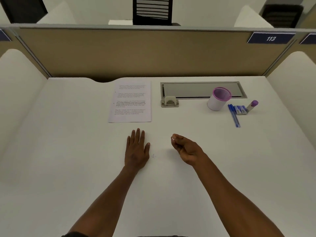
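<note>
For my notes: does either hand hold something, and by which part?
Left hand lies flat on the desk, holding nothing. Right hand: fingers curled; whether they pinch anything cannot be told.

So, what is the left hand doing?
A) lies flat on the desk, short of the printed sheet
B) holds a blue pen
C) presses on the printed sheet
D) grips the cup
A: the left hand lies flat, fingers straight, on the desk, clear of the printed sheet.
</note>
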`<state>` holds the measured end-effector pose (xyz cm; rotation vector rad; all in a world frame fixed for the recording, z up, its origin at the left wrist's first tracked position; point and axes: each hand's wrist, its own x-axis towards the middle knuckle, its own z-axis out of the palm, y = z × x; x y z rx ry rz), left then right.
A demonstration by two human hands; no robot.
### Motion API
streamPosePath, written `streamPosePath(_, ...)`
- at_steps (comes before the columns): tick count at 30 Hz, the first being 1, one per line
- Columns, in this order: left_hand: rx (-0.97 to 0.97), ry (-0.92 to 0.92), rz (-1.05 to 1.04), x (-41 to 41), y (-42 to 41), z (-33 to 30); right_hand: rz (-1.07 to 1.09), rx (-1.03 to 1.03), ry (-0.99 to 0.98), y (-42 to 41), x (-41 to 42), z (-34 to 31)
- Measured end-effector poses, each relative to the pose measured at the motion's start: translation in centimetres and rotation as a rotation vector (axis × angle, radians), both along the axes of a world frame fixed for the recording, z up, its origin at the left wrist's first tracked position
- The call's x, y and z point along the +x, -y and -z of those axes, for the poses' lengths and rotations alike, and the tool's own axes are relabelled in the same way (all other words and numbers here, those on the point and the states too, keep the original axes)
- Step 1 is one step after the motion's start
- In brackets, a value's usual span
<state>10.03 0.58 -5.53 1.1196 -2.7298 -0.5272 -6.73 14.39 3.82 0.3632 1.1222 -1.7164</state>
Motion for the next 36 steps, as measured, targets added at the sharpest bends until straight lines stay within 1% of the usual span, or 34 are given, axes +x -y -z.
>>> streamPosePath(2, -0.006, 0.037, -0.008, -0.2, 0.3, 0.3, 0.05, -0.053, 0.014, -0.4, -1.9, -1.0)
streamPosePath(4, -0.033, 0.057, -0.005, -0.2, 0.4, 0.8, 0.094, -0.092, -0.018, -0.8, -4.6, -2.2)
streamPosePath(9, -0.068, 0.028, -0.017, -0.2, 0.5, 1.6, 0.221, -0.142, -0.209, -1.7, -14.3, -6.2)
streamPosePath(11, -0.077, 0.014, -0.023, -0.3, 0.6, 1.8, 0.268, -0.053, -0.338, -1.5, -18.1, -7.7)
streamPosePath(13, -0.083, 0.005, -0.027, -0.3, 0.5, 1.8, 0.255, 0.09, -0.491, -0.9, -21.2, -8.6)
streamPosePath(15, -0.081, 0.008, -0.035, -0.4, 0.5, 1.9, 0.161, 0.295, -0.683, -0.1, -23.5, -8.8)
streamPosePath(17, -0.084, 0.011, -0.044, -0.4, 0.6, 1.9, -0.031, 0.599, -0.953, 0.6, -25.3, -8.4)
streamPosePath(18, -0.086, 0.015, -0.045, -0.4, 0.6, 1.9, -0.093, 0.728, -1.07, 0.9, -26.0, -8.2)
streamPosePath(20, -0.09, 0.018, -0.043, -0.4, 0.7, 2.0, -0.111, 0.884, -1.204, 1.4, -26.7, -7.7)
streamPosePath(22, -0.09, 0.013, -0.044, -0.4, 0.7, 2.1, -0.144, 0.949, -1.322, 1.9, -27.1, -7.0)
streamPosePath(25, -0.084, 0.007, -0.053, -0.4, 0.7, 2.3, -0.282, 1.012, -1.505, 2.3, -27.7, -6.1)
streamPosePath(27, -0.078, 0.003, -0.058, -0.4, 0.7, 2.4, -0.358, 1.024, -1.582, 2.4, -28.1, -5.7)
streamPosePath(31, -0.08, 0.006, -0.059, -0.4, 0.8, 2.3, -0.445, 1.0, -1.623, 2.5, -28.7, -5.2)
streamPosePath(36, -0.08, 0.006, -0.06, -0.4, 0.7, 2.2, -0.431, 1.032, -1.65, 2.8, -29.0, -5.2)
